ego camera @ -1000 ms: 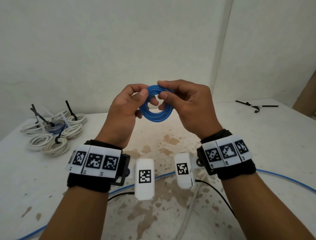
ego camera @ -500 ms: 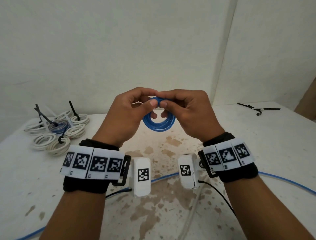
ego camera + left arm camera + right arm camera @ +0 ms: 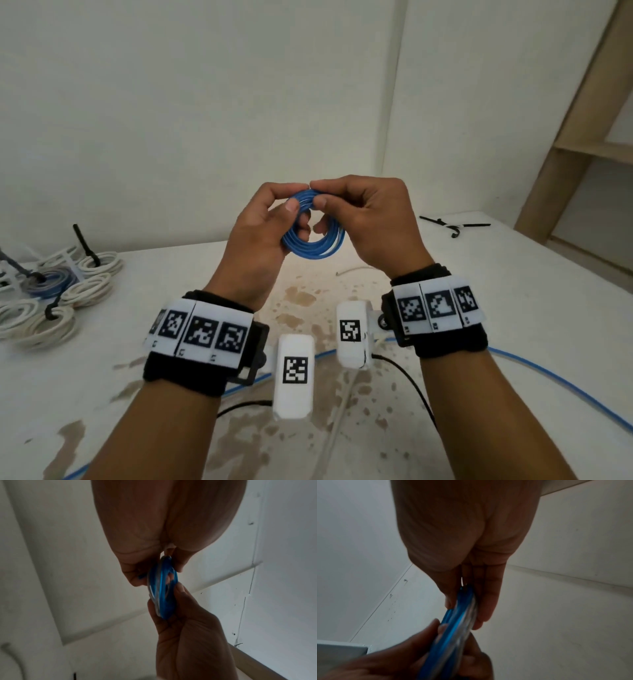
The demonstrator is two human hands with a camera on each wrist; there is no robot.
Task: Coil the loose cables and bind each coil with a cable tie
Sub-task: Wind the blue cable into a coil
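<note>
The blue cable coil (image 3: 313, 240) is held up in the air above the white table (image 3: 513, 308), between the two hands, which meet at its top edge. The left hand (image 3: 260, 236) grips the coil's left side, thumb on the near face and fingers curled round behind the strands; the right hand (image 3: 370, 222) pinches the coil's upper right part, thumb in front and fingers wrapped over the top. In the left wrist view the coil (image 3: 163, 586) shows edge-on, a narrow band of blue strands squeezed between the left hand's fingertips (image 3: 132, 577) above and the right hand (image 3: 188, 635) below it. In the right wrist view the coil (image 3: 453, 628) again shows edge-on, with the right hand's fingers (image 3: 486, 601) lying along its far side and the left hand (image 3: 402, 661) closing on its lower end. Whether a tie is already on this coil cannot be told. Below the coil, on the stained part of the table, a loose blue cable (image 3: 548, 380) runs across under both wrists, and a black wire (image 3: 411, 383) lies beside it. To the left of the coil, well apart on the table, sits a cluster of finished white coils (image 3: 51, 308) with black cable ties (image 3: 85, 245) sticking up, one bluish-grey coil (image 3: 51, 282) among them. To the right of the coil, toward the table's far corner, lie black pliers (image 3: 452, 228). A wooden shelf frame (image 3: 582, 137) stands beyond the table's right edge.
</note>
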